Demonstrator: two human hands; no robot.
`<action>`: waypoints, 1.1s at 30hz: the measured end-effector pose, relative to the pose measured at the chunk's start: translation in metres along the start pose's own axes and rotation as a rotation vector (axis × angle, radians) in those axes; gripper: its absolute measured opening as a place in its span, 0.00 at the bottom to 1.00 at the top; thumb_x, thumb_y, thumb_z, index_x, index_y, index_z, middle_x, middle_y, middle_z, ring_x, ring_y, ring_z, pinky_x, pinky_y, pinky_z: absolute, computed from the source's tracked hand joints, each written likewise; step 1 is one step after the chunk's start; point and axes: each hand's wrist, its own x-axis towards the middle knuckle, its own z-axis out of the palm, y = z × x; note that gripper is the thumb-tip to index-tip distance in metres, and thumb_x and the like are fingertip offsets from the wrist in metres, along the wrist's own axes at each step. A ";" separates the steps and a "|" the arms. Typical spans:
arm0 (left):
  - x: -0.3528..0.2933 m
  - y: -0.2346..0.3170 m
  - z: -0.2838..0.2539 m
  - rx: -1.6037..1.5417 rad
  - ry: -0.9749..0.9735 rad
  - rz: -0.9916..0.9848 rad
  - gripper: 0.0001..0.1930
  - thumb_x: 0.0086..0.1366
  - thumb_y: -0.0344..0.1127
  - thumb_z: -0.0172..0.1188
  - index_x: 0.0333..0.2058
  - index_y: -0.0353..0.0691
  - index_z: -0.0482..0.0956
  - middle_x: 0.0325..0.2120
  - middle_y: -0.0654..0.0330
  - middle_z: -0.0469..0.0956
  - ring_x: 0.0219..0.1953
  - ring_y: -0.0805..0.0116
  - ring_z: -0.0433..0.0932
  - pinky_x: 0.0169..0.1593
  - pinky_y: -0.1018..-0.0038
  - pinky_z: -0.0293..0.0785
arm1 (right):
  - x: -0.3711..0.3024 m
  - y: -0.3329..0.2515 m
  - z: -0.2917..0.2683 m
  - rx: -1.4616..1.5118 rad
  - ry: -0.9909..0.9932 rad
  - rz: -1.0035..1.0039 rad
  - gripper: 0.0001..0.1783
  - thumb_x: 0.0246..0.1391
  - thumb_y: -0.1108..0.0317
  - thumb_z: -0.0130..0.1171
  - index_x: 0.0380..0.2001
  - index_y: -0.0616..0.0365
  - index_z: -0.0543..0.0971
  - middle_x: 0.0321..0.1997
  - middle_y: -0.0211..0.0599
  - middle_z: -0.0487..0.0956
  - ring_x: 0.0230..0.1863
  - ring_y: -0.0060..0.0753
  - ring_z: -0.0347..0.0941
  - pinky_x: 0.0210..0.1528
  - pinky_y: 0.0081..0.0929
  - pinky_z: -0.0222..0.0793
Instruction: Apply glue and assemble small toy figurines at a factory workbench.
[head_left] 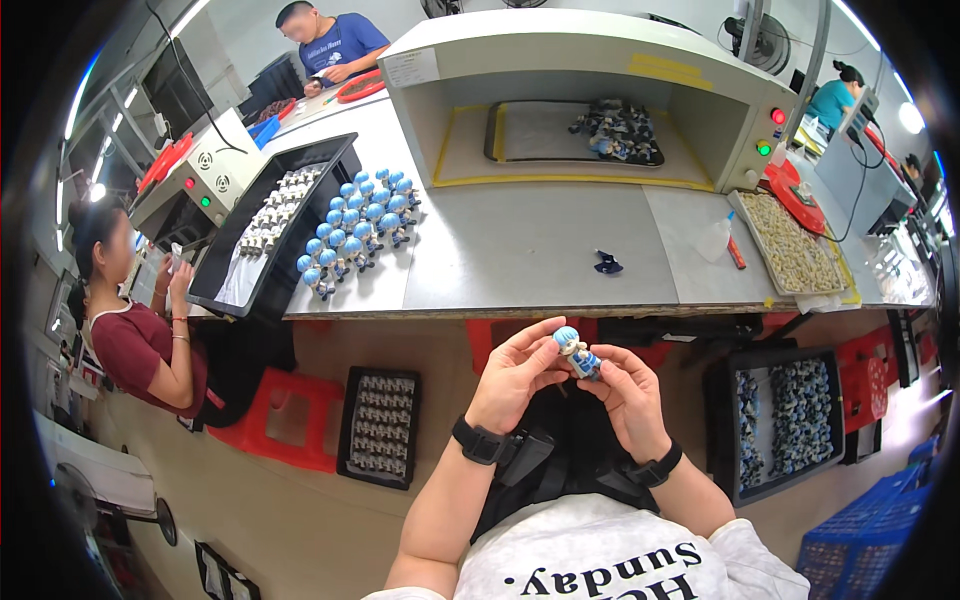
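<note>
Just off the table's front edge I hold a small toy figurine (578,355) with light blue hair and a blue and white body. My left hand (515,378) has its thumb and fingers closed at the figurine's head. With its fingertips, my right hand (634,394) grips the lower body. Part of the figurine is hidden behind my fingers. A small dark blue piece (607,262) lies on the table ahead of my hands. Several similar blue-haired figurines (352,222) stand in rows at the left of the table.
A box-shaped machine (590,55) holds a tray of dark pieces. White parts lie in a black tray (345,160). Small beige parts fill a tray (795,245) at right. Below are a crate (724,420) and a red stool (300,405). A co-worker (150,350) sits at left.
</note>
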 end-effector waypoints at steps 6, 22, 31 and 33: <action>0.001 -0.001 0.001 0.057 0.007 0.013 0.16 0.61 0.30 0.52 0.49 0.38 0.69 0.37 0.60 0.76 0.37 0.74 0.76 0.38 0.80 0.75 | 0.004 0.002 -0.004 -0.013 0.011 0.003 0.12 0.54 0.72 0.49 0.41 0.64 0.72 0.40 0.37 0.74 0.41 0.26 0.72 0.44 0.25 0.72; 0.005 -0.013 0.006 0.128 0.089 0.064 0.13 0.59 0.29 0.55 0.43 0.34 0.72 0.34 0.58 0.77 0.34 0.72 0.77 0.41 0.77 0.75 | 0.004 0.003 -0.009 -0.046 0.006 -0.013 0.12 0.52 0.74 0.53 0.41 0.65 0.72 0.39 0.38 0.75 0.40 0.26 0.73 0.43 0.23 0.72; 0.005 -0.017 0.006 0.134 0.101 0.068 0.12 0.59 0.28 0.54 0.43 0.33 0.73 0.34 0.57 0.77 0.35 0.72 0.77 0.41 0.76 0.75 | 0.004 0.006 -0.014 -0.031 0.018 -0.014 0.11 0.52 0.75 0.53 0.40 0.66 0.73 0.39 0.39 0.76 0.39 0.27 0.73 0.43 0.22 0.72; 0.005 -0.017 0.007 0.132 0.102 0.066 0.12 0.59 0.28 0.54 0.43 0.33 0.73 0.34 0.58 0.77 0.35 0.72 0.77 0.41 0.76 0.75 | 0.005 0.006 -0.015 -0.028 0.023 -0.018 0.11 0.52 0.75 0.53 0.40 0.66 0.73 0.38 0.39 0.76 0.38 0.27 0.73 0.42 0.22 0.72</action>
